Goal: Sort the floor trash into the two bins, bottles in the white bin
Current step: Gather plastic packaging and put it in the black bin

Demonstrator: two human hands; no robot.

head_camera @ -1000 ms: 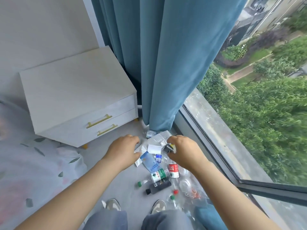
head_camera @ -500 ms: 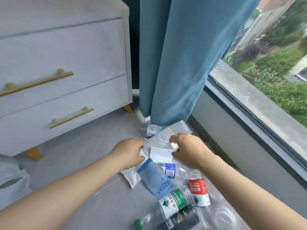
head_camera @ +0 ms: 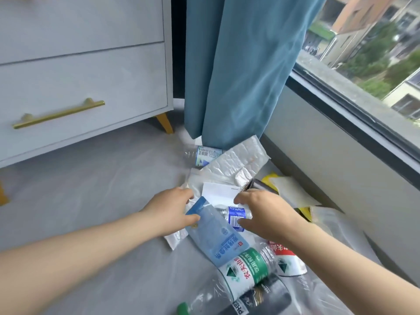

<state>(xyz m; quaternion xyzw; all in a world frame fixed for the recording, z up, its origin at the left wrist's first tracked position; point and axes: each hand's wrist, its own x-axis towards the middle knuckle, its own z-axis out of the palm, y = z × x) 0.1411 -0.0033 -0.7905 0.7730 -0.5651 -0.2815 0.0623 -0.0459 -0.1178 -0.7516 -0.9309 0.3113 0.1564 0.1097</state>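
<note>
Trash lies heaped on the grey floor. My left hand (head_camera: 172, 210) pinches the upper edge of a blue pouch (head_camera: 216, 237), thumb on top. My right hand (head_camera: 266, 214) curls around a small clear bottle with a blue label (head_camera: 236, 214), fingers above it and thumb below. A white paper slip (head_camera: 219, 193) lies just behind both hands. Nearer me lie a green-label bottle (head_camera: 245, 269), a red-label bottle (head_camera: 284, 258) and a dark bottle (head_camera: 263, 298). Another clear bottle (head_camera: 205, 154) rests at the curtain's foot. Neither bin is in view.
A white bubble mailer (head_camera: 236, 160) and a yellow wrapper (head_camera: 270, 178) lie behind the pile, with clear plastic bags (head_camera: 331, 226) to the right. A white dresser with gold handles (head_camera: 91, 76) stands at left, a blue curtain (head_camera: 238, 64) ahead, and the window wall (head_camera: 329, 142) at right.
The view has dropped closer to the floor pile. My right hand moved from the white packaging back onto the small bottle, and my left hand moved onto the blue pouch.
</note>
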